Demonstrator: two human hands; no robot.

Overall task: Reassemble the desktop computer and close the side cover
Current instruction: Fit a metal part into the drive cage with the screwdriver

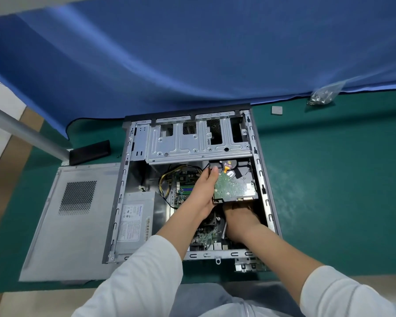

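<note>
The open desktop case [264,179] lies on its side on a green mat. Inside, a hard drive [236,184] sits circuit board up, just below the silver drive cage [199,143]. My left hand [204,191] grips the drive's left edge, fingers reaching up to its top corner. My right hand [240,219] holds the drive's near edge from below, its fingertips hidden under the drive. The power supply [135,218] sits at the case's lower left. The motherboard [183,186] shows between my arms. The grey side cover [71,216] lies flat to the left of the case.
A black strip [89,152] lies beyond the side cover, by a metal table leg [25,131]. A clear bag of screws [322,96] and a small grey square pad [276,110] lie at the far right. Blue cloth [192,53] covers the area behind the case.
</note>
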